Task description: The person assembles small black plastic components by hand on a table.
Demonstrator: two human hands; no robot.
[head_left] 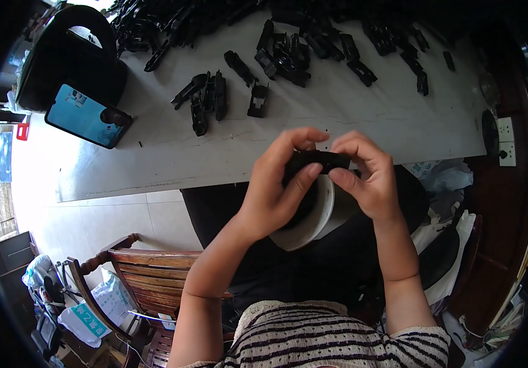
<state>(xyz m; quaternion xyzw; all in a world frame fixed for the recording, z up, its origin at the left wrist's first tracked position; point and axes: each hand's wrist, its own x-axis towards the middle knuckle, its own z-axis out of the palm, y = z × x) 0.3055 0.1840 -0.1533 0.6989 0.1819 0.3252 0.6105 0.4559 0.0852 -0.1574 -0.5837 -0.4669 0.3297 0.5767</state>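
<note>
Both hands are raised over the near edge of the table, closed around a small black plastic part (334, 161). My left hand (276, 184) grips its left end, the thumb pressed along the near side and the fingers curled behind. At the right end, my right hand (368, 172) pinches it between thumb and fingers. The fingers hide much of its shape. Below the hands, a white bucket (327, 214) stands between my knees; its inside is mostly dark and covered. Several similar black parts, among them a square frame-like one (258, 100) and a small cluster (205, 101), lie beyond on the table.
A large heap of black parts (178, 21) covers the far side of the pale table (153, 162). At the left, a phone (86, 116) leans on a black container with a handle (49, 61). A wooden chair (153, 270) stands lower left; plastic bags (451, 178) sit at right.
</note>
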